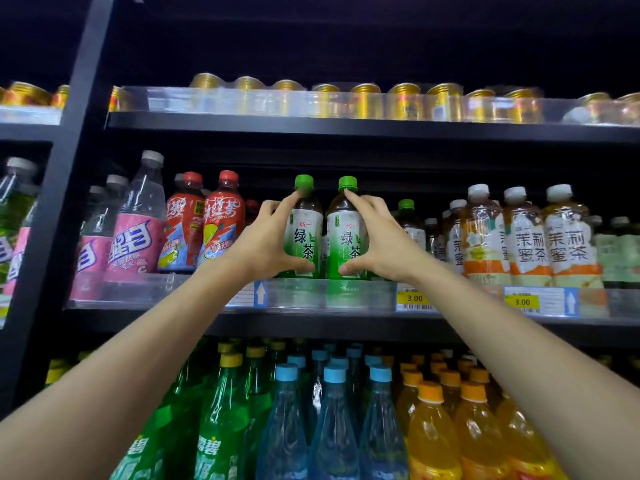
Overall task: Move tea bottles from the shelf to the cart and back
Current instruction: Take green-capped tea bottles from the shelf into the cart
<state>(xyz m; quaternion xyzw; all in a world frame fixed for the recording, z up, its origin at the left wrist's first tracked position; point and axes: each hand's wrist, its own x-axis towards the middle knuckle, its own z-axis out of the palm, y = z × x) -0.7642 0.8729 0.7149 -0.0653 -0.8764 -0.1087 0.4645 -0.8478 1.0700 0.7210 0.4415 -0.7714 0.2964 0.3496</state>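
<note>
Two green-capped tea bottles stand upright side by side at the front of the middle shelf (pixel 311 322). My left hand (pixel 266 237) grips the left green tea bottle (pixel 304 233), thumb under its label and fingers up by the neck. My right hand (pixel 375 237) grips the right green tea bottle (pixel 344 237) the same way. Both bottles rest on the shelf behind its clear front rail. A third green-capped bottle (pixel 408 220) stands further back to the right. No cart is in view.
Red iced tea bottles (pixel 207 223) stand to the left, and white-capped jasmine tea bottles (pixel 526 237) to the right. Gold cans (pixel 363 98) line the top shelf. Green, blue and orange soda bottles (pixel 332 410) fill the shelf below. A black upright post (pixel 65 168) stands at the left.
</note>
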